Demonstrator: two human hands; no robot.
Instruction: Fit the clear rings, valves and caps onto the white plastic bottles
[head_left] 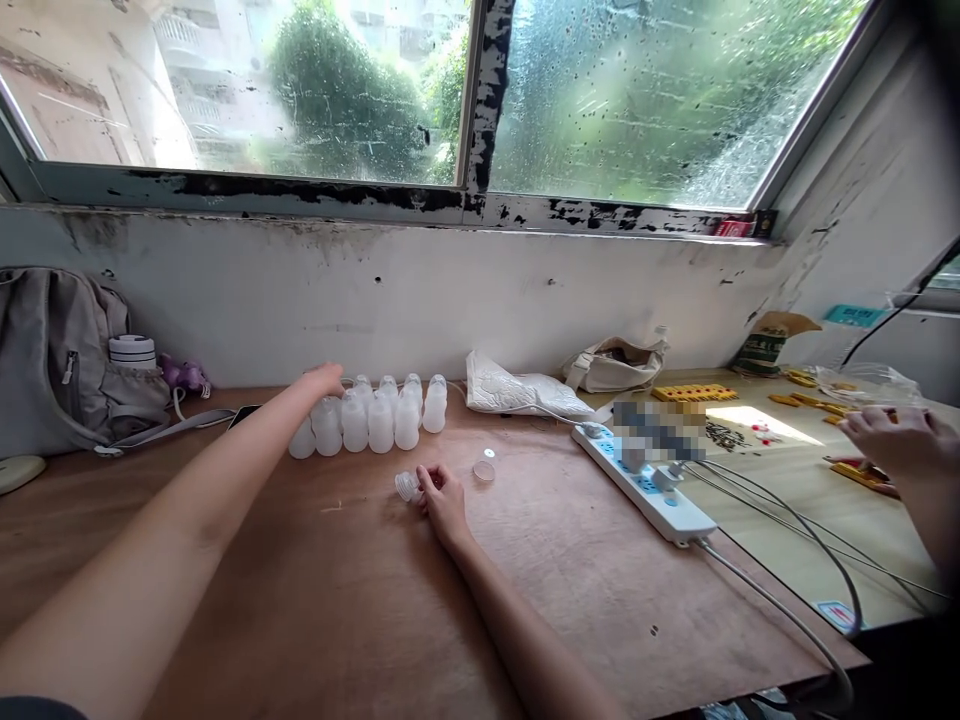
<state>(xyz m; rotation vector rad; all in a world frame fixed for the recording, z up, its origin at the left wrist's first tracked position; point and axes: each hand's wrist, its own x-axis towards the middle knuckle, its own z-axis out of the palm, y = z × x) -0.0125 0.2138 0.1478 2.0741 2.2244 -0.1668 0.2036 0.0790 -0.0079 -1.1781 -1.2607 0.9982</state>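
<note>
Several small frosted white plastic bottles (380, 424) stand upright in close rows on the brown table. My left hand (324, 381) reaches over to the rear left end of these rows; its fingers are partly hidden among the bottle tops, so its grip cannot be made out. Nearer to me, my right hand (444, 497) rests low over the table, its fingers closed on a clear ribbed plastic cap (406, 487) that lies tilted. To the right of that hand are a clear round lid (484, 470) and a small white disc (489, 453).
A white power strip (645, 485) with plugs and cables lies at the right. A white padded bag (517, 388) and a cream pouch (616, 362) sit along the wall. At left is a grey backpack (64, 360). Another person's hand (904, 445) is over the adjoining table.
</note>
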